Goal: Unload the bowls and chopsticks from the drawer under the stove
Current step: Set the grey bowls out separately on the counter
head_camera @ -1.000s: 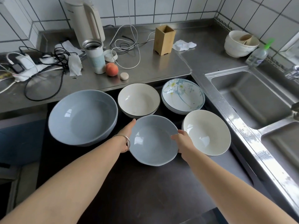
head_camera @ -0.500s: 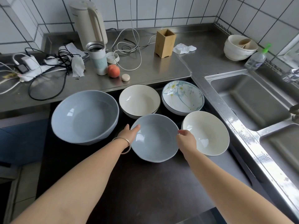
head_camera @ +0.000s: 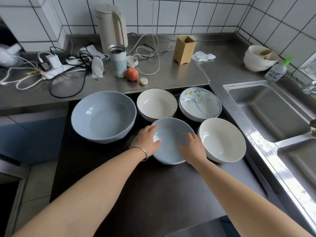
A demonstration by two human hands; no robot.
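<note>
Several bowls sit in the open dark drawer (head_camera: 153, 194). A small grey-blue bowl (head_camera: 171, 134) lies at the front middle, and both my hands grip it. My left hand (head_camera: 147, 140) holds its left rim with the thumb inside. My right hand (head_camera: 192, 147) holds its right rim, fingers curled over the edge. Around it sit a large grey-blue bowl (head_camera: 102, 117), a cream bowl with a dark rim (head_camera: 156, 103), a flowered bowl (head_camera: 200, 103) and a white bowl (head_camera: 222, 139). No chopsticks are visible.
The steel counter (head_camera: 171, 77) behind the drawer carries a kettle (head_camera: 112, 26), a tumbler (head_camera: 118, 62), a peach (head_camera: 132, 74), tangled cables (head_camera: 68, 65) and a wooden holder (head_camera: 184, 49). Stacked white bowls (head_camera: 259, 60) and a bottle (head_camera: 277, 71) stand by the sink (head_camera: 273, 113) on the right.
Both hands have closed in over the small grey-blue bowl's rim; earlier they touched its outer edges. The camera view has shifted a little.
</note>
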